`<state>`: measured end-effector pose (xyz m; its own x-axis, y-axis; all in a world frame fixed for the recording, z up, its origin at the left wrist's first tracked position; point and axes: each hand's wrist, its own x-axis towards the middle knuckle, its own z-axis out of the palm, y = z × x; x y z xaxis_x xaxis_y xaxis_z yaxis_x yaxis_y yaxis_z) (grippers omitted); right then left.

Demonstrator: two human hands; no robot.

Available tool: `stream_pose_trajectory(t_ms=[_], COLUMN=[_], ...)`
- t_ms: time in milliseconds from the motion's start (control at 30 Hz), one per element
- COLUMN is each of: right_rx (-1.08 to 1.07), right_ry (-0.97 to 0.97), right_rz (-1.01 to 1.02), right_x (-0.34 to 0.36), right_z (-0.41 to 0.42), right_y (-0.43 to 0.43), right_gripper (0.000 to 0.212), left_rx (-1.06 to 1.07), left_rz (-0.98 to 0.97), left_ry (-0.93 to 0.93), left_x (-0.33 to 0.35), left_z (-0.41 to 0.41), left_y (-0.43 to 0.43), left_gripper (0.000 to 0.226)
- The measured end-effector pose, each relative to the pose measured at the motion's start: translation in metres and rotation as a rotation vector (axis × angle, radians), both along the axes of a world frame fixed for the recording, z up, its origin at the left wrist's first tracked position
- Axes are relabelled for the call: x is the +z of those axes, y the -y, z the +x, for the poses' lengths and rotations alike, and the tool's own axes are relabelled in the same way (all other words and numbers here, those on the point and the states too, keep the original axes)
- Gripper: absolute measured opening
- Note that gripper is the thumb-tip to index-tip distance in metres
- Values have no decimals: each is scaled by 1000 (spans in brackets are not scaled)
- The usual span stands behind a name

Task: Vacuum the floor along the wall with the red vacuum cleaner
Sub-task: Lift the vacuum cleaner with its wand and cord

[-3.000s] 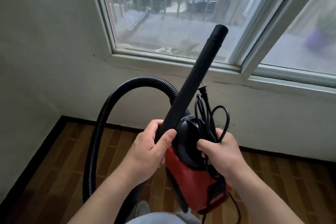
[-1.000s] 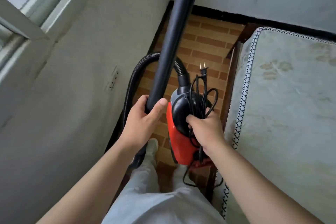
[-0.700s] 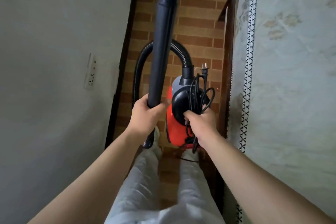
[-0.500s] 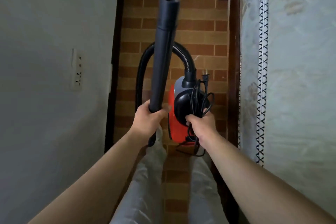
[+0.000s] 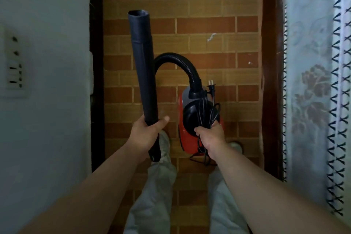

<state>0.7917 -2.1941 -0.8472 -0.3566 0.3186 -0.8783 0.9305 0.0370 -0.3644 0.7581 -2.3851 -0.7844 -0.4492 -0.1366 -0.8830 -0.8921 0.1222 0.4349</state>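
Above the floor's point(image 5: 209, 15) left edge by the wall point(image 5: 47, 138), the left hand point(image 5: 146, 135) is gripping the stiff black wand point(image 5: 145, 74). The right hand point(image 5: 210, 136) is clutching the red vacuum cleaner point(image 5: 188, 140) and its floppy bundled cord point(image 5: 206, 110); the cleaner seems light enough for 1 hand.

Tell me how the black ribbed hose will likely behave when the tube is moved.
The hose probably flexes easily: it arches tightly from behind the tube to the red vacuum. Its ribs suggest it resists kinking.

Our right grip point(image 5: 209, 135) and the bundled cord point(image 5: 206, 112) cover most of the red vacuum cleaner point(image 5: 187, 141); we lose the hose point(image 5: 178, 59) behind the black tube point(image 5: 144, 70); the right edge cuts the mattress point(image 5: 311, 100).
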Motion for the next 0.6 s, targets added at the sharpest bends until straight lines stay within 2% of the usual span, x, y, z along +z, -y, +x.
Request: stream_pose_trajectory(t_ms=[267, 400, 600], right_rx=[-8, -26, -15], right_ry=[23, 27, 12], right_rz=[-53, -72, -54], right_x=[-56, -72, -84], right_z=[-7, -9, -18], right_y=[-9, -11, -16], right_gripper=[32, 34, 32], left_rx=[-74, -108, -125], left_rz=[-49, -33, -50], left_ry=[68, 97, 122], left_x=[-60, -72, -87], left_z=[-8, -14, -15], left_y=[-2, -6, -14], left_gripper=[40, 47, 44])
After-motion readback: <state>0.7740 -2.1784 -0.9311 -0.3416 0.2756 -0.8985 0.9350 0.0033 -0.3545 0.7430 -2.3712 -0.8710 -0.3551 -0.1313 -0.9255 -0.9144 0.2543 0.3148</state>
